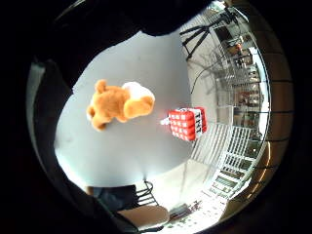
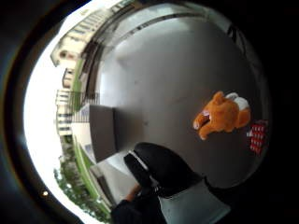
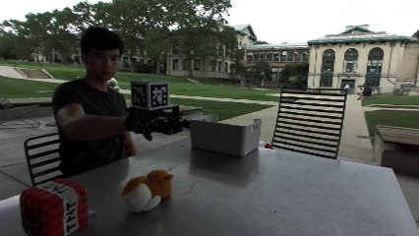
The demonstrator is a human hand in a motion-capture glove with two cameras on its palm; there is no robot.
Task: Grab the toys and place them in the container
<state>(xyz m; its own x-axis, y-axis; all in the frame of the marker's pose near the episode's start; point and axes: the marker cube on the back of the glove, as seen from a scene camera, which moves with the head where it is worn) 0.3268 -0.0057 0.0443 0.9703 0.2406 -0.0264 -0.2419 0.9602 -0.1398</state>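
Observation:
An orange and white plush toy (image 3: 147, 190) lies on the grey table (image 3: 262, 196) near its front edge. A red TNT block (image 3: 53, 206) stands to its left. The pale container (image 3: 224, 136) sits at the table's far side. My gloved right hand (image 3: 156, 126) hovers in the air just left of the container, well above the table and away from both toys, with relaxed fingers and nothing in it. From the thumb side palm view, the glove's fingers (image 2: 161, 165) show beside the container (image 2: 101, 132), with the plush toy (image 2: 222, 114) and TNT block (image 2: 258, 136) further off. The other palm view looks down on the plush toy (image 1: 119, 105) and TNT block (image 1: 187, 123).
A black slatted chair (image 3: 309, 123) stands behind the table to the right of the container. Another chair (image 3: 43, 157) is beside the person at the left. A small red thing (image 3: 268, 145) lies by the container's right corner.

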